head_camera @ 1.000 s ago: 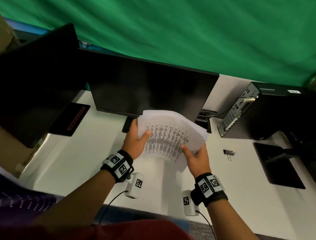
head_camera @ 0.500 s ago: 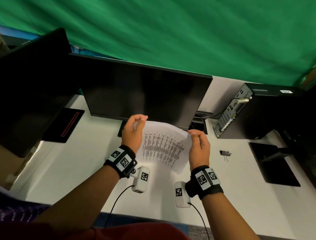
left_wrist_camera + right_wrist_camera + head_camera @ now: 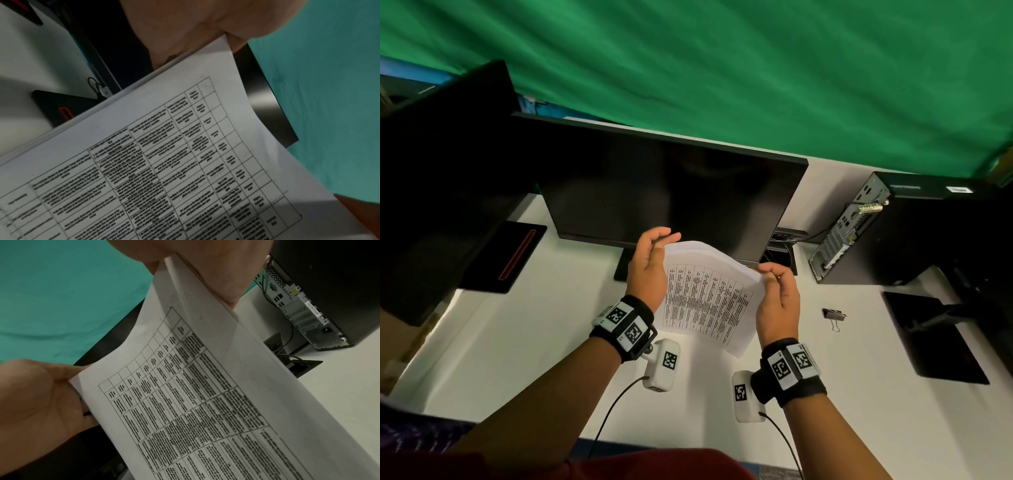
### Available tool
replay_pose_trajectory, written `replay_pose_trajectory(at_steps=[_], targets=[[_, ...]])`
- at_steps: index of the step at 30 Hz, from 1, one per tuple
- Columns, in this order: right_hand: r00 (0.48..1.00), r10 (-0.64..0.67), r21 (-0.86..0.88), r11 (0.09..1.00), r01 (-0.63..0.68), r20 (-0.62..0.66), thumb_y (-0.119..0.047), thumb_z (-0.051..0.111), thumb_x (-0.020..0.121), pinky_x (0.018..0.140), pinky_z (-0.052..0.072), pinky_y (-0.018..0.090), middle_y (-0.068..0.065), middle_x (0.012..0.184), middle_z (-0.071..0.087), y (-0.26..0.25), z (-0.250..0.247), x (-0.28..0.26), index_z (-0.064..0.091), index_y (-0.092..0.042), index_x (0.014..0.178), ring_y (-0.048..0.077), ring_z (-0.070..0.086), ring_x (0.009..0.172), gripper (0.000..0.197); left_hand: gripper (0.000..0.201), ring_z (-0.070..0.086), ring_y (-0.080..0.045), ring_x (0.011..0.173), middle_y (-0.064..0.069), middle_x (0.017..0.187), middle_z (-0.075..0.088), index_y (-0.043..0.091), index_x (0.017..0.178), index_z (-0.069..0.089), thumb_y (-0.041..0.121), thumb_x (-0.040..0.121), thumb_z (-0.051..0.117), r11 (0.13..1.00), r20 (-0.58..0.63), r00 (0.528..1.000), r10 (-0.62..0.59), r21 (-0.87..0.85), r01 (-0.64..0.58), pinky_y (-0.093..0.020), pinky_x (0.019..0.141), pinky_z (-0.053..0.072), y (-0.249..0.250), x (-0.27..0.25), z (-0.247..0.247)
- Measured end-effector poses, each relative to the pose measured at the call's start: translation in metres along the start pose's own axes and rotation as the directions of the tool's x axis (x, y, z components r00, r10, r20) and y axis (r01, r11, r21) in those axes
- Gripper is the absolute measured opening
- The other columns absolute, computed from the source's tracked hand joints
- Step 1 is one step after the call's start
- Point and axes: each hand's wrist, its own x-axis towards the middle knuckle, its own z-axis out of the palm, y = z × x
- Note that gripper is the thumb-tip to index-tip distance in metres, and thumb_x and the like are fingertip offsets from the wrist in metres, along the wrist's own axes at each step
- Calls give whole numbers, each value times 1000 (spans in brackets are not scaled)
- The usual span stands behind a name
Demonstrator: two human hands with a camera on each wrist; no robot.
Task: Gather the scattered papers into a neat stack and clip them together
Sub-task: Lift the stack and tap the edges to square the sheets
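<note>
Both hands, left (image 3: 649, 270) and right (image 3: 779, 301), are gripping the white printed paper stack (image 3: 709, 301), squaring its edges; next, fetching the black binder clip (image 3: 834, 314) from the white table (image 3: 534, 342).

The white paper sheets (image 3: 709, 301) printed with tables are looking matt and smooth. The smooth white bench (image 3: 524, 342) is showing a faint sheen; the small black metal binder clip (image 3: 834, 314) is gleaming; the green cloth backdrop (image 3: 722, 68) is hanging wrinkled.

Two hands (image 3: 647, 270), one paper stack (image 3: 705, 301), one binder clip (image 3: 834, 314).
</note>
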Motion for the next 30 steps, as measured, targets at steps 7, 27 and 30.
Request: replay_pose_trajectory(at_steps=[7,27,30], targets=[[998,1,18,1000,-2,68,-22,54,93,65,51,10,-22,98,65,2,-6,2,57,-11,113,-4,62,84,23,32,65,-13,95,7,110,65,30,119,50,13,92,54,1000,86,996,8,19,-10,-27,77,54,-4,2,-5],[874,-445,-568,676,470,193,-27,79,81,114,37,43,5,140,54,-45,-8,10,52,-14,136,23,48,131,63,33,64,-20,93,-2,103,67,20,123,56,13,91,63,865,293,954,69,459,-203,-29,73,54,23,-5,-29],[994,-105,-364,925,108,30,-32,91,67,119,34,50,7,154,37,-10,-39,11,28,-18,152,23,40,141,106,29,64,-12,100,6,107,67,22,116,59,8,91,63,967,222,971,-90,254,31,-31,82,55,12,-7,-50]])
